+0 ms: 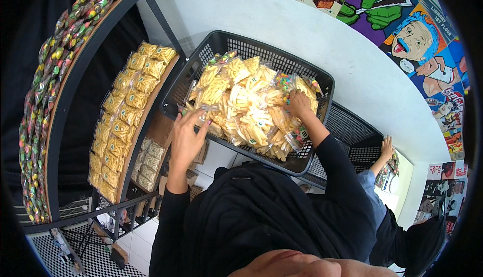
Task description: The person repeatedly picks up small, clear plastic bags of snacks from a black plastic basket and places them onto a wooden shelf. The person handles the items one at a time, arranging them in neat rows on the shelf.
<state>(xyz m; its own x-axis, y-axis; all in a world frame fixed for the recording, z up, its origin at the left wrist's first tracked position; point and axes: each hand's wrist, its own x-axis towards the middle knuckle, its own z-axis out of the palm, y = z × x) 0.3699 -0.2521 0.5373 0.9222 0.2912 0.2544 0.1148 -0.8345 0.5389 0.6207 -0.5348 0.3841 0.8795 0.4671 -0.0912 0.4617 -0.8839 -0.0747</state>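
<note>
A black plastic basket [241, 43] before me is heaped with clear bags of pale yellow, stick-shaped snacks [243, 99]. A bag of multicoloured sweets [283, 81] lies among them near the basket's right side. My right hand [300, 102] reaches in and rests on bags beside those sweets; whether its fingers grip one is hidden. My left hand [188, 130] is at the basket's near left rim, thumb and fingers apart, with nothing seen held in it.
Curved shelves at left carry bagged colourful sweets [64, 62], yellow snacks [124, 118] and paler packets [148, 164]. A second black basket [354, 126] stands to the right, with a co-worker's hand [387, 148] at its rim. A white wall [302, 24] rises behind.
</note>
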